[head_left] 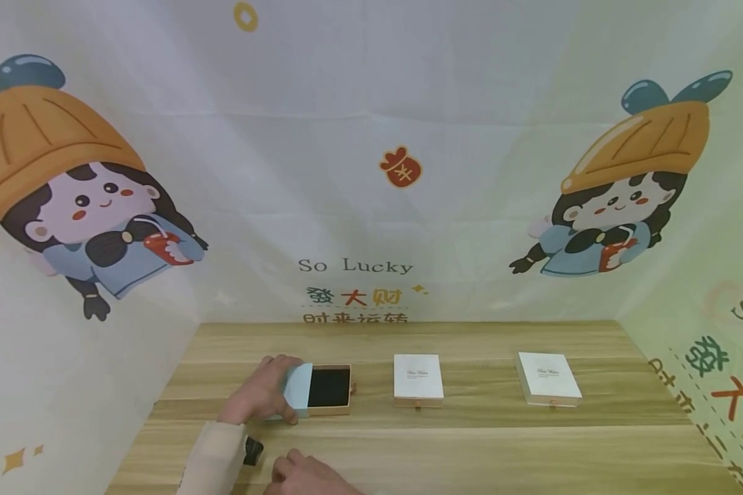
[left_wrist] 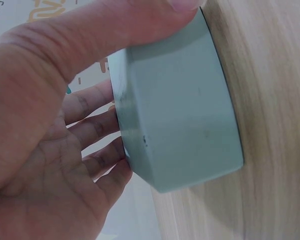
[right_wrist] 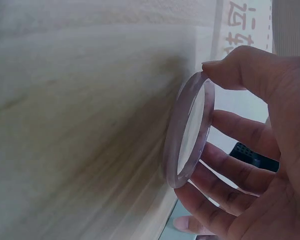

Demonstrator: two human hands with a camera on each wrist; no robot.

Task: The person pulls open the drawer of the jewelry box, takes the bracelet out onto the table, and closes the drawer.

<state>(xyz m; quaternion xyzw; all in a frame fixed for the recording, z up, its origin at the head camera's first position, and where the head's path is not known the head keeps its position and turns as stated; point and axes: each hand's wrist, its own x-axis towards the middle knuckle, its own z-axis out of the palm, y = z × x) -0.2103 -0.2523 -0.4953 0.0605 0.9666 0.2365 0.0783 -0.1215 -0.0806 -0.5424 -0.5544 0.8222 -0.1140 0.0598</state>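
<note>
My left hand (head_left: 263, 392) grips a light blue drawer box (head_left: 296, 388) at its left end. In the left wrist view the thumb lies along one edge of the blue sleeve (left_wrist: 185, 110), with the fingers on the far side. The box's tray is pulled partly out to the right, showing a black lining (head_left: 329, 387). Low in the head view is my right hand (head_left: 311, 476), cut off by the bottom edge. A pale purple, translucent bangle (right_wrist: 177, 135) is held between its thumb and fingers in the right wrist view; the head view does not show the bangle.
Two white drawer boxes, a middle one (head_left: 417, 376) and a right one (head_left: 548, 378), stand on the wooden table (head_left: 470, 447). A printed cloth (head_left: 458, 227) hangs behind and at both sides. A small black device (head_left: 253, 451) sits at the left wrist.
</note>
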